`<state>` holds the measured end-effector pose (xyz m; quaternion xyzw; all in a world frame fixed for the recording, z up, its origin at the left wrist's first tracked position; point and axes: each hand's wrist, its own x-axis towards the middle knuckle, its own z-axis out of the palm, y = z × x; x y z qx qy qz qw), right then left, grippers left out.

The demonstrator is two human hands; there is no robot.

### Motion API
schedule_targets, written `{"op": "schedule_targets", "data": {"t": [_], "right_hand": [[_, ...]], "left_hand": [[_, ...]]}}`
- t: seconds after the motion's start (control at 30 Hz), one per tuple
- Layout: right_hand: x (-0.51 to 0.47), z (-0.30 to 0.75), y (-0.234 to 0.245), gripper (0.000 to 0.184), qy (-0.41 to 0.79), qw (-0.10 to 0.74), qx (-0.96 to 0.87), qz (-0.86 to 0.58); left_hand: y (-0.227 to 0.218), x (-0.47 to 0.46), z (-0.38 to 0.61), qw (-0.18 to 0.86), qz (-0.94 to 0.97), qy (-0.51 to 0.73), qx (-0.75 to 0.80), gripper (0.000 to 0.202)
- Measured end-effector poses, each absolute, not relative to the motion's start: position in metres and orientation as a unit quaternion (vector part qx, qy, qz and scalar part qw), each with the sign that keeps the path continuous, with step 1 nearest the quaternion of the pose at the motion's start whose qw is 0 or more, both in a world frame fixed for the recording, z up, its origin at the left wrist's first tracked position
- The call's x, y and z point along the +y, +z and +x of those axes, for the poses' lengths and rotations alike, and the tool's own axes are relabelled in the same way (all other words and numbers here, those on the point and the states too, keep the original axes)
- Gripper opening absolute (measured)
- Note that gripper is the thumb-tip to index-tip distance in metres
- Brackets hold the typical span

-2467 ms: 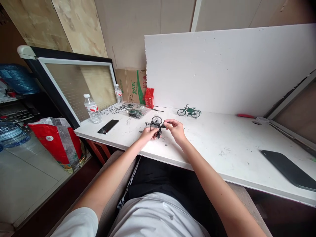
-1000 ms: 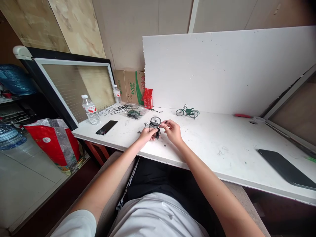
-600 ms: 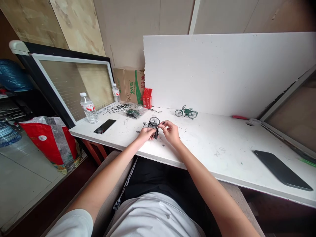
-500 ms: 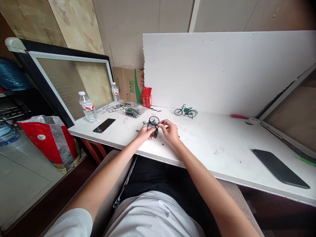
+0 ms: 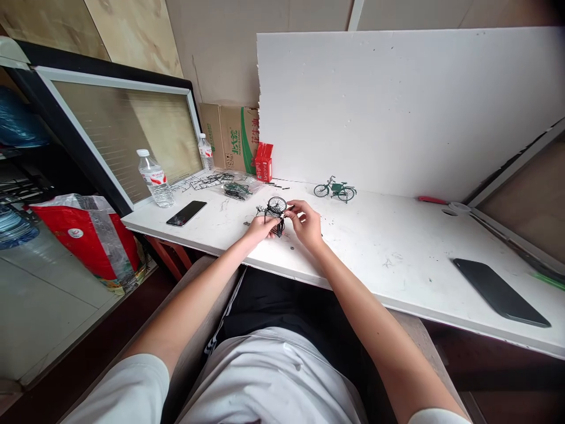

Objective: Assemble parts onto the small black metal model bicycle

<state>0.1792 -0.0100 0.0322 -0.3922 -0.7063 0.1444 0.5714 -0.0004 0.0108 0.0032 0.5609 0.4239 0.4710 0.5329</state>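
A small black model bicycle (image 5: 275,209) is held just above the white table (image 5: 397,259), one spoked wheel up. My left hand (image 5: 260,227) grips its frame from the left with closed fingers. My right hand (image 5: 306,222) pinches a tiny part against the model's right side; I cannot make out that part. A finished green model bicycle (image 5: 335,189) stands further back on the table, in front of the white foam board (image 5: 410,112).
Black part sprues and a plastic bag of parts (image 5: 233,188) lie at the back left by a red box (image 5: 263,163). Two water bottles (image 5: 152,178), a phone (image 5: 186,212), a dark tablet (image 5: 501,292) at right, a red tool (image 5: 430,200). Red bag (image 5: 88,241) on the floor.
Both hands keep hold of the black model bicycle and have shifted little. The camera view has tilted, so the table sits slightly higher in the picture.
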Motion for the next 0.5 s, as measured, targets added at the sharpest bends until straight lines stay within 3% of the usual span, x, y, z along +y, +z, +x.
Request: {"op": "schedule_targets", "data": {"t": [0.5], "right_hand": [[-0.0147,0.1781,0.036,0.033,0.109,0.58,-0.717,-0.371]], "left_hand": [[0.0096,0.0073,0.0006,0.535,0.556,0.463,0.436,0.032]]}}
